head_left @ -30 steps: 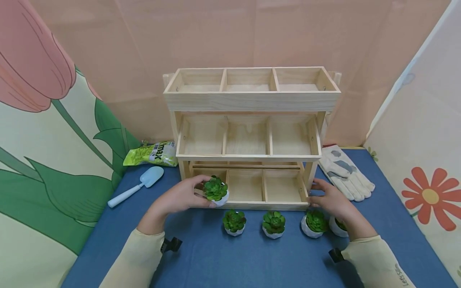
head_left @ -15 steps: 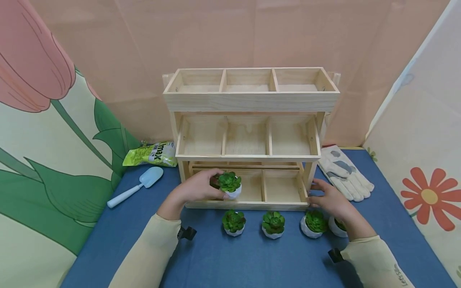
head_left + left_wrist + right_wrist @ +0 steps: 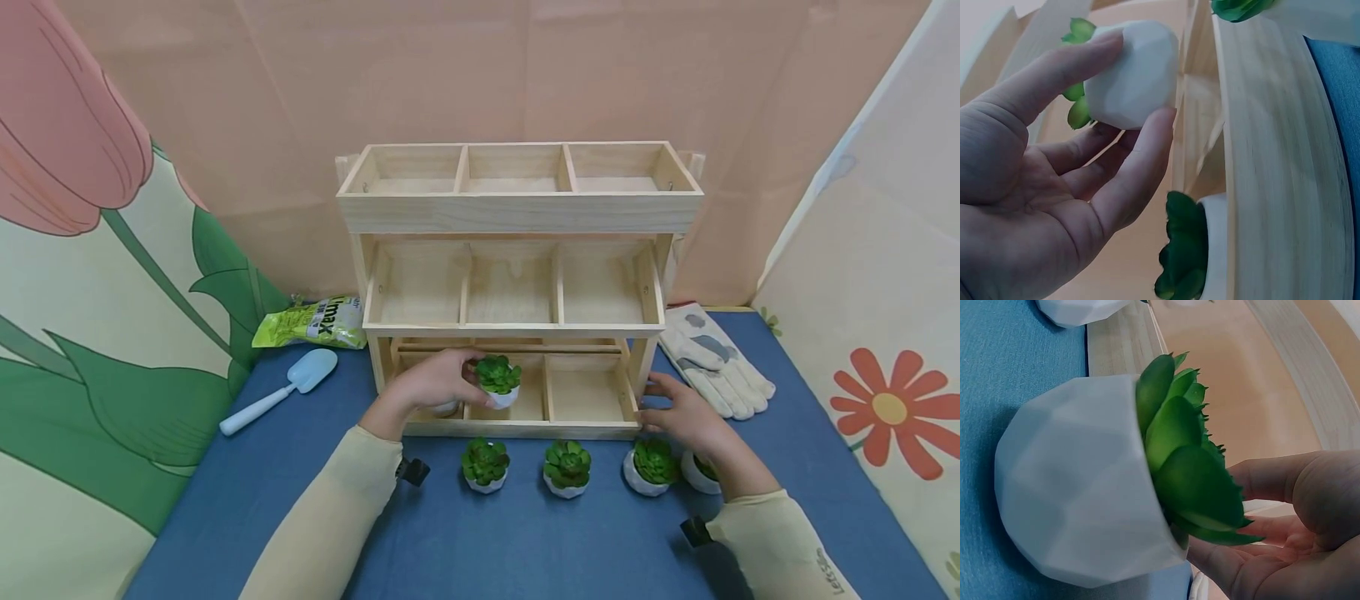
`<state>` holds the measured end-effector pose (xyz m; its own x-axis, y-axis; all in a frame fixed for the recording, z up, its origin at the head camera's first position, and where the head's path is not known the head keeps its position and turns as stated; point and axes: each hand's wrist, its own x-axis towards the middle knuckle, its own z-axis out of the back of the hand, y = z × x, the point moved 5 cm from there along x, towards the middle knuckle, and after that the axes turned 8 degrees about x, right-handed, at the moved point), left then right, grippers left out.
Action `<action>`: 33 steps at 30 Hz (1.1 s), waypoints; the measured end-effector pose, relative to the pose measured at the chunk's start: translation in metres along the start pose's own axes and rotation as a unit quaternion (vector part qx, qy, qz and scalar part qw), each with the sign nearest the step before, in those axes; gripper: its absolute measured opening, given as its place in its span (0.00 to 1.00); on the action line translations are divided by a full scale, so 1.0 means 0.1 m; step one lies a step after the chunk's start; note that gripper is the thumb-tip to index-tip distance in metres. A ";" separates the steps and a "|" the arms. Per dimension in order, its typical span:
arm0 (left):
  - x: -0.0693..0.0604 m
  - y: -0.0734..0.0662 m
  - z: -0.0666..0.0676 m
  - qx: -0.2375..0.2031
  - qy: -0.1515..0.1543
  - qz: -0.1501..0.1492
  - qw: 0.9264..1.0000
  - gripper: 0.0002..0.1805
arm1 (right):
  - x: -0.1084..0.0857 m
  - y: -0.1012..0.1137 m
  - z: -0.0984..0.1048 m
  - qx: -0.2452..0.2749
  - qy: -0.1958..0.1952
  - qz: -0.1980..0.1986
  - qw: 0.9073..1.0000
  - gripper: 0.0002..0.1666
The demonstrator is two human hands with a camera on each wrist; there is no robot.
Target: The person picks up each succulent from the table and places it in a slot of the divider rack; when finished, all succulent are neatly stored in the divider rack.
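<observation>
My left hand (image 3: 438, 385) pinches a potted succulent (image 3: 498, 379) by its small white pot, thumb on one side and fingers on the other. It hangs over the middle compartment of the bottom tier of a three-tier wooden shelf (image 3: 525, 429). In the left compartment, mostly hidden by that hand, sits another potted succulent (image 3: 1188, 250). At the shelf's lower right end my right hand (image 3: 686, 412) grips the corner with thumb and fingers; a potted succulent (image 3: 1085, 481) partly blocks the contact in the right wrist view.
Several potted succulents (image 3: 567, 467) stand in a row on the blue cloth (image 3: 480, 550) before the shelf. A hand trowel (image 3: 281, 392) and a green bag (image 3: 315, 322) lie left; white work gloves (image 3: 716, 362) lie right. The upper tiers have three compartments each.
My left hand has carried its succulent rightward, from before the left compartment to above the middle one. The pot in the left compartment has come into sight. The right hand stays put.
</observation>
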<state>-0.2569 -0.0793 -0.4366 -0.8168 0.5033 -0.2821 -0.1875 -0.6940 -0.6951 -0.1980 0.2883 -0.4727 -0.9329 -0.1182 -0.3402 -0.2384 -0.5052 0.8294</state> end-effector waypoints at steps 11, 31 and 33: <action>0.25 -0.04 -0.22 0.005 0.007 0.006 1.000 0.51 | 0.02 -0.01 -0.01 -0.002 -0.003 -0.007 1.000 0.52; 0.42 -0.12 -0.39 0.120 0.010 0.030 0.992 0.48 | 0.02 -0.01 -0.02 0.003 -0.005 0.006 1.000 0.51; 0.43 -0.13 -0.39 0.120 0.011 0.030 0.992 0.48 | 0.02 -0.01 -0.01 0.003 -0.004 0.004 1.000 0.51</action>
<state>-0.2681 -0.0289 -0.4659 -0.8193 0.4659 -0.3342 -0.2647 -0.8244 -0.5003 -0.1993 0.2875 -0.4746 -0.9373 -0.1153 -0.3289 -0.2316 -0.4993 0.8349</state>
